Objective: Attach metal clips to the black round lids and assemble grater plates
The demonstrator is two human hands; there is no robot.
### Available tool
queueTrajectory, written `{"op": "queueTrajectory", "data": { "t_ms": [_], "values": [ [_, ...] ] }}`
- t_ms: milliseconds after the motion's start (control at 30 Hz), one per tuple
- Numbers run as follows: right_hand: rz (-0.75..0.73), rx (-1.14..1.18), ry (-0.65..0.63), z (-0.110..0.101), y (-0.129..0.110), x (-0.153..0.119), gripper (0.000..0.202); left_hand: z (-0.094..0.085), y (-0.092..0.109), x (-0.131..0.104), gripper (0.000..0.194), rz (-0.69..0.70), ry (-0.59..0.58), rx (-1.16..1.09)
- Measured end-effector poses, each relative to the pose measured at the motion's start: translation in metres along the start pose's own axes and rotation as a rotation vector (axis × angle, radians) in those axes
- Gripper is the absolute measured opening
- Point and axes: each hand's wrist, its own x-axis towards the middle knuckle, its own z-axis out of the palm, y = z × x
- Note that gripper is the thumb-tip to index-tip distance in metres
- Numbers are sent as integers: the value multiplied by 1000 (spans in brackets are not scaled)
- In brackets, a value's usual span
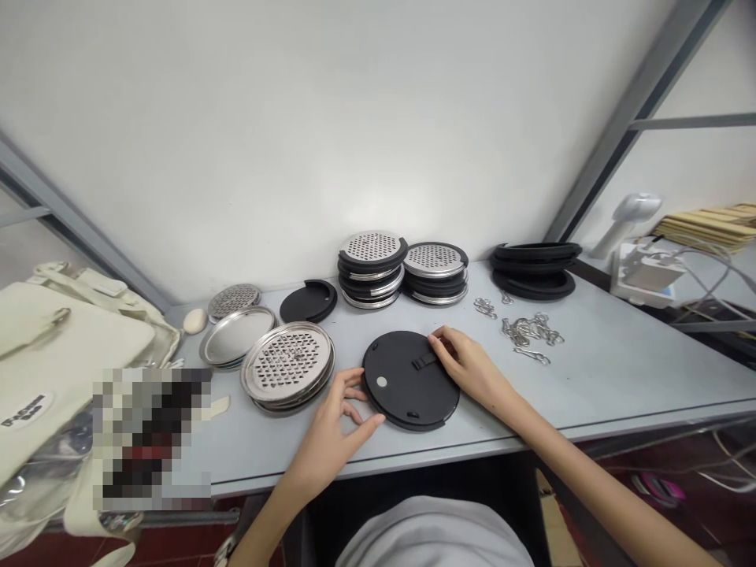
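A round black disc (407,394) lies flat near the table's front edge, with a silver dot, a short strap and small slots on its upper face. At its left rim is my left hand (338,421), fingers apart and thumb by the lower edge. My right hand (469,368) grips the upper right rim, its fingers partly hidden. Left of the disc stands a pile of round metal grater plates (287,364). Behind that are plain metal plates (237,335), another grater plate (235,301) and a black round holder with a raised rim (308,301).
Two stacks of grater plates in black holders (372,246) (435,258) stand by the wall. Black rings (535,283) and loose metal clips (531,331) lie to the right. A pale bag (76,331) is at left; a white device (643,272) stands at right.
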Motion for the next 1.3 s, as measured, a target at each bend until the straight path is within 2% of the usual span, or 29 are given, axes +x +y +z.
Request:
{"op": "queueTrajectory", "data": {
  "t_ms": [133, 233, 433, 533, 600, 733, 833, 1133, 1300],
  "values": [
    [13, -2, -2, -6, 4, 0, 30, -1, 1, -2, 59, -14, 11, 99],
    [48, -77, 53, -23, 14, 3, 30, -1, 1, -3, 55, 12, 33, 160],
    [71, -287, 343, -61, 68, 16, 21, -1, 5, -2, 40, 96, -10, 190],
    [67, -469, 332, -62, 96, 21, 27, -2, 8, -2, 36, 106, -29, 212],
    [53, -522, 293, -57, 106, 22, 31, -3, 9, -2, 36, 112, -35, 214],
    [11, -544, 216, -52, 108, 23, 27, -5, 9, -3, 36, 122, -50, 228],
    [11, -480, 206, -54, 106, 23, 20, -6, 8, -3, 36, 132, -57, 242],
    [61, -387, 264, -54, 106, 20, 12, -7, 6, -2, 34, 136, -82, 250],
    [62, -482, 307, -52, 111, 20, 23, -7, 7, -3, 34, 122, -89, 252]
  ]
}}
